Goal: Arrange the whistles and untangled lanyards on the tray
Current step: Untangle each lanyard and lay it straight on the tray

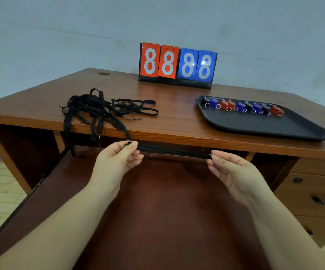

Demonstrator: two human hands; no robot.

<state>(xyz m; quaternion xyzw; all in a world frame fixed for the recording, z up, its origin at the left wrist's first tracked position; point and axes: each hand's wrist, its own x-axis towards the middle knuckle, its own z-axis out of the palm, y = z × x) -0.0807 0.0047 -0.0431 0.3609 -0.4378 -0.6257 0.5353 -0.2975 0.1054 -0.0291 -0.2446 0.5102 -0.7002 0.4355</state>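
A tangled heap of black lanyards [103, 108] lies on the left of the wooden desk [177, 117], with some strands hanging over its front edge. One black lanyard [173, 151] is stretched taut in front of the desk edge. My left hand [116, 162] pinches its knotted end, and my right hand [233, 172] pinches the other end. A black tray [264, 127] sits on the right of the desk. Along its far side stands a row of several whistles [243, 107], red, blue and black, each with a metal ring.
A flip scoreboard [177, 65] showing 8888 stands at the back of the desk against the wall. A pulled-out keyboard shelf [157, 211] lies under my arms. Drawers [313, 191] are at the lower right.
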